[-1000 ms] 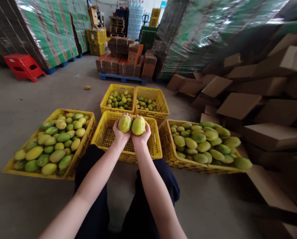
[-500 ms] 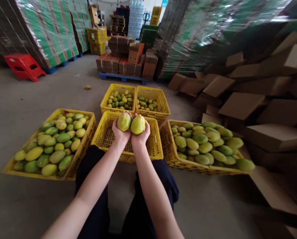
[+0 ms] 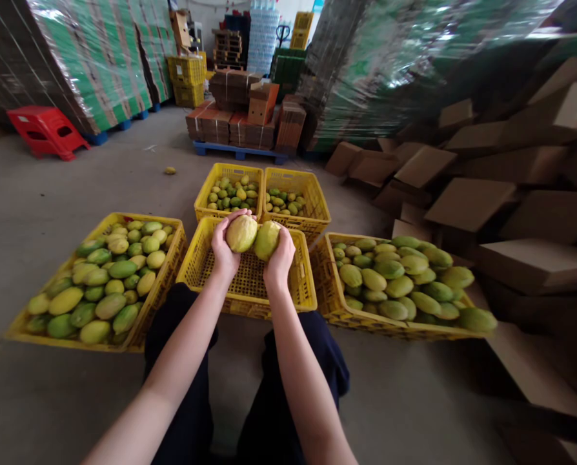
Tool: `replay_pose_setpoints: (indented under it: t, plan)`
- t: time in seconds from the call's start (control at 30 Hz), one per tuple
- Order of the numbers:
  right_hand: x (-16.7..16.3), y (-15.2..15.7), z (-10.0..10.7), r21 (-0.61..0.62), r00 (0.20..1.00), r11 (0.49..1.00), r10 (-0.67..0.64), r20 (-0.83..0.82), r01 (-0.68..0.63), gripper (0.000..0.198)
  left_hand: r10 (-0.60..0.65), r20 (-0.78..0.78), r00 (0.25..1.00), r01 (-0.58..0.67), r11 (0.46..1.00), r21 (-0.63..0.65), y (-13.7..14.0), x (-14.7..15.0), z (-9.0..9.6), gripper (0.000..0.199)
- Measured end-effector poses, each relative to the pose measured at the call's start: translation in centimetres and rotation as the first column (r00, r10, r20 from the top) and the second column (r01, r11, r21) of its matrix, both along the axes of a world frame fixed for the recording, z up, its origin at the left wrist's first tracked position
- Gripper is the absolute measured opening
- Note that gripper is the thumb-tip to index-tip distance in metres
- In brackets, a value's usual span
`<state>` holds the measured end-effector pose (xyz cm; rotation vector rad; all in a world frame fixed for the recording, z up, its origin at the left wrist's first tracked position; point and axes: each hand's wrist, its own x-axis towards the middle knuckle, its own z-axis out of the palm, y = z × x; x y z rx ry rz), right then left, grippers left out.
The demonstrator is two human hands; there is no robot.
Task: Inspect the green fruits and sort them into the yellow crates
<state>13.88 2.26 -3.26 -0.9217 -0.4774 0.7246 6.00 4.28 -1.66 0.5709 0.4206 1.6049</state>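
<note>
My left hand (image 3: 224, 250) is wrapped round the outer side of a yellow-green papaya (image 3: 241, 234). A second, greener papaya (image 3: 267, 241) is gripped by my right hand (image 3: 281, 257) from its right side. The two fruits sit close together over a yellow plastic crate (image 3: 206, 265), whose slotted bottom shows bare between my forearms. To the left stands a crate (image 3: 146, 316) heaped with green and yellow papayas (image 3: 122, 268). Another heaped crate (image 3: 366, 324) of larger-looking papayas (image 3: 389, 269) is to the right.
Beyond the middle crate are two partly filled yellow crates (image 3: 201, 194). Cardboard boxes (image 3: 472, 205) pile up along the right. A pallet of flattened cartons (image 3: 215, 123), a red stool (image 3: 46, 131) and one loose fruit (image 3: 170, 170) on the floor lie farther off.
My hands have moved apart at the wrists and turned from palms-up cupping to holding the papayas from their outer sides. Both papayas have rotated in my hands.
</note>
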Motion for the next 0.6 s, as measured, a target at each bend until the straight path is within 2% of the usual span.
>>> replay_pose_setpoints:
  t: [0.2,0.33,0.4,0.5,0.6]
  plan:
    - [0.2,-1.3,1.3,0.077,0.986,0.997,0.005,0.164,-0.018,0.019,0.001,-0.064,0.998,0.004,0.997,0.076,-0.2,-0.7,-0.2,0.046]
    - [0.6,-1.9,1.7,0.030,0.947,1.000,-0.016,0.322,0.007,0.028,-0.019,-0.142,0.990,0.030,0.997,0.072,-0.2,-1.0,-0.2,0.053]
    - [0.8,-1.8,1.6,0.009,0.940,1.000,-0.008,0.340,0.005,0.030,-0.039,-0.165,0.985,0.049,0.997,0.056,-0.2,-1.0,-0.1,0.048]
    - [0.8,-1.4,1.2,-0.005,0.977,1.000,0.029,0.212,-0.028,0.028,-0.117,-0.128,0.985,0.113,0.993,-0.041,-0.6,-0.6,0.4,0.034]
    - [0.9,-0.9,1.0,-0.056,0.992,0.996,0.067,-0.105,-0.074,0.026,-0.241,-0.115,0.964,0.200,0.937,-0.287,-1.0,-0.3,0.3,0.029]
